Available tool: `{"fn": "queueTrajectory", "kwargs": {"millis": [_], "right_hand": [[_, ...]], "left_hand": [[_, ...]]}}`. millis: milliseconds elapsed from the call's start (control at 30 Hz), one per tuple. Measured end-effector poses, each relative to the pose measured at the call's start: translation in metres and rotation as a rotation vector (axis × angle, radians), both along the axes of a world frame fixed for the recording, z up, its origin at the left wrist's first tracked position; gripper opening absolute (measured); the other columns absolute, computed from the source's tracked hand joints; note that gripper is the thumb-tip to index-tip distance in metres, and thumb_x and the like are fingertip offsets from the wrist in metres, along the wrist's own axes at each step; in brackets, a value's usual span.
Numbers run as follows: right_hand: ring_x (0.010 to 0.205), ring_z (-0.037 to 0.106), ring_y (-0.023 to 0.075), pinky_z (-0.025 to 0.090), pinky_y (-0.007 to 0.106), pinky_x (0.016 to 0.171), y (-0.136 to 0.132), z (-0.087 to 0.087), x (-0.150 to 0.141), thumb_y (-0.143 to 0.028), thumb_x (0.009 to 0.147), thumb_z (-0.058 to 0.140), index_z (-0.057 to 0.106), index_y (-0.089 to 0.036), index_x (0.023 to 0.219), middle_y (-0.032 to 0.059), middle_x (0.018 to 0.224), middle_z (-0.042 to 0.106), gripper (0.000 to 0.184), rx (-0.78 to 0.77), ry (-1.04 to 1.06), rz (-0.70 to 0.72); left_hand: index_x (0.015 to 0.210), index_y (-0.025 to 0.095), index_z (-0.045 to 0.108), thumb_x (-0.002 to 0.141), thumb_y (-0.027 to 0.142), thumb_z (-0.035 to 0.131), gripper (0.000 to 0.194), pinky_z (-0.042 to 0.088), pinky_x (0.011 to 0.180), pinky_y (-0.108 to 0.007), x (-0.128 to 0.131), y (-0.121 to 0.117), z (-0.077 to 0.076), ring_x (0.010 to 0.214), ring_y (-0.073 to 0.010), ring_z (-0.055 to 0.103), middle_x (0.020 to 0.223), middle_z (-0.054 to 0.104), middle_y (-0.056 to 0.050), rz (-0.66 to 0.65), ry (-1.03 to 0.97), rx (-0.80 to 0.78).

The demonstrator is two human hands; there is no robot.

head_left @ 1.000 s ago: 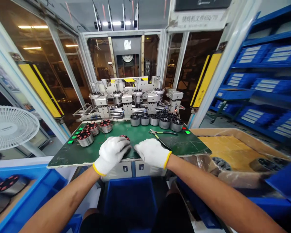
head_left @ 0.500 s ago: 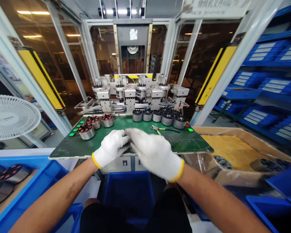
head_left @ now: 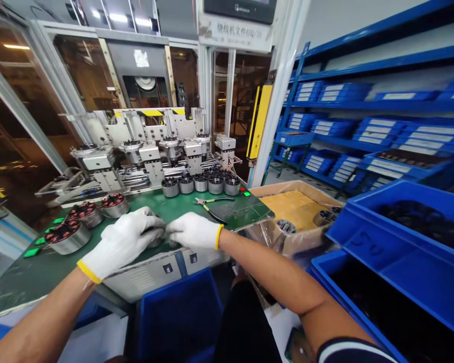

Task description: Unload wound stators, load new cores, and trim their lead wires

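My left hand [head_left: 126,239], in a white glove with a yellow cuff, is over the front edge of the green worktop [head_left: 245,214]. Its fingers are curled round something grey, mostly hidden beneath them. Close by on the right, my gloved right hand [head_left: 195,231] has its fingers bent together, pointing at the left fingertips. What they pinch, if anything, is hidden and blurred. Left of my hands sit motor stators wound with copper wire [head_left: 67,237]. Behind stand several unwound stators [head_left: 201,183] with black insulators. Cutting pliers [head_left: 212,206] with green-and-black handles lie beyond my right hand.
A winding machine [head_left: 149,156] lines the worktop's back. On the right are a cardboard box [head_left: 287,189] with stators, blue bins [head_left: 366,247] holding dark parts and a rack of blue trays [head_left: 340,128]. A blue bin [head_left: 177,322] stands below the worktop.
The view has swung right, bringing the right-hand bins and rack into sight. My hands, overlapping before, are now slightly apart, the right one farther right.
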State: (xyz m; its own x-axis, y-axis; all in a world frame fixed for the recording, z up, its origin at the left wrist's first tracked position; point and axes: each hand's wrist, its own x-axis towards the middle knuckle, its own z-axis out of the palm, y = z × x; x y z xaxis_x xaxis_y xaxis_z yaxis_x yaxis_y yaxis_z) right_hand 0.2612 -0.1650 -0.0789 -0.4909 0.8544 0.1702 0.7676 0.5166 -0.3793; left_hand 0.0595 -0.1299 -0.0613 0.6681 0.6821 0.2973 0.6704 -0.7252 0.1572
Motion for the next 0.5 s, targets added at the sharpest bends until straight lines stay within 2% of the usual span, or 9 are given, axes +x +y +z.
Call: {"fn": "queueTrajectory", "kwargs": {"millis": [67,133,200,300,400,500], "right_hand": [[0.065,0.059,0.0105,0.042,0.021,0.063,0.003,0.015,0.011,-0.017,0.091,0.043,0.065,-0.016,0.109,0.0028,0.091,0.070,0.029,-0.033,0.168,-0.116],[0.060,0.058,0.0097,0.041,0.021,0.060,0.002,0.031,0.015,-0.027,0.094,0.041,0.064,-0.017,0.111,0.0009,0.086,0.069,0.030,-0.025,0.249,-0.105],[0.067,0.060,0.0133,0.040,0.022,0.059,-0.002,0.041,0.010,-0.040,0.090,0.051,0.066,-0.019,0.106,0.0013,0.083,0.069,0.031,0.057,0.118,-0.012],[0.078,0.062,0.0201,0.038,0.026,0.059,-0.007,0.042,-0.002,-0.034,0.086,0.055,0.070,-0.021,0.099,0.0060,0.085,0.069,0.024,0.195,-0.238,0.019],[0.075,0.062,0.0215,0.038,0.027,0.057,-0.002,0.028,-0.007,-0.026,0.087,0.048,0.072,-0.021,0.094,0.0078,0.085,0.070,0.025,0.213,-0.361,-0.015],[0.073,0.062,0.0173,0.041,0.023,0.058,0.004,0.017,-0.001,-0.025,0.083,0.056,0.073,-0.022,0.089,0.0031,0.085,0.071,0.019,0.150,-0.243,0.009]], "left_hand": [[0.100,0.030,0.069,0.085,0.043,0.050,0.028,0.049,0.075,-0.029,-0.003,-0.002,-0.013,0.082,-0.0190,0.065,0.098,0.067,-0.001,-0.007,0.012,0.056],[0.104,0.024,0.068,0.085,0.043,0.052,0.032,0.049,0.078,-0.034,-0.005,-0.002,-0.032,0.087,-0.0231,0.064,0.102,0.067,-0.006,0.023,-0.011,0.199],[0.107,0.019,0.067,0.085,0.041,0.053,0.034,0.048,0.081,-0.038,-0.006,-0.002,-0.051,0.093,-0.0267,0.063,0.103,0.067,-0.011,0.036,-0.044,0.357],[0.109,0.017,0.066,0.088,0.035,0.050,0.032,0.046,0.082,-0.039,-0.005,0.000,-0.065,0.094,-0.0270,0.062,0.103,0.068,-0.012,-0.003,-0.037,0.470],[0.103,0.019,0.068,0.090,0.035,0.047,0.030,0.047,0.077,-0.038,-0.002,-0.001,-0.058,0.088,-0.0257,0.063,0.100,0.069,-0.010,-0.020,0.007,0.469],[0.098,0.023,0.070,0.091,0.038,0.044,0.031,0.047,0.074,-0.037,0.000,-0.006,-0.035,0.082,-0.0244,0.064,0.097,0.070,-0.008,0.011,0.065,0.383]]}}
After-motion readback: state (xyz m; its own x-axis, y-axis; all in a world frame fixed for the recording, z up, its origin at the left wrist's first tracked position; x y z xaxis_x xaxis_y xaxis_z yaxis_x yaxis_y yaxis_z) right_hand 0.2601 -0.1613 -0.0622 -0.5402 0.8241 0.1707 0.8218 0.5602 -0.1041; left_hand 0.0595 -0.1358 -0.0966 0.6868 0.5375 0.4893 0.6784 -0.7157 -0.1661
